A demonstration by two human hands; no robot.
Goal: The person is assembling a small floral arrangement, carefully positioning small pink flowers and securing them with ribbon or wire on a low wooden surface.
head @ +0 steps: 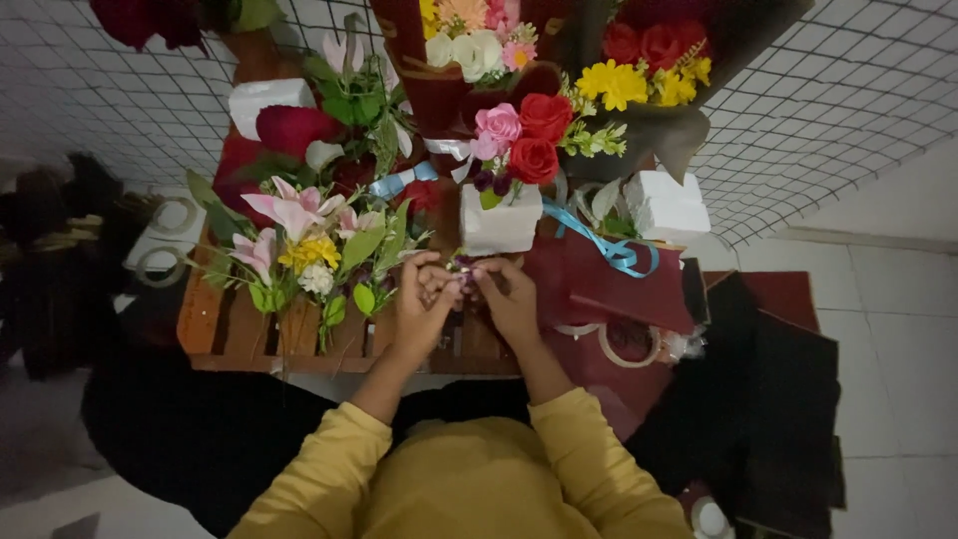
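Left hand (424,299) and right hand (507,297) meet, fingers pinched on a small dark flower piece (462,268) above the wooden desk (215,329), just below the white foam block (499,228). Risk: elbows could topple the arrangement or snag the blue ribbon (604,245).

A mustard-yellow long-sleeved top of soft fabric is worn. Both sleeves are pushed back to just below the elbows, gathered in folds, while the left hand (424,299) and right hand (507,297) are left bare.
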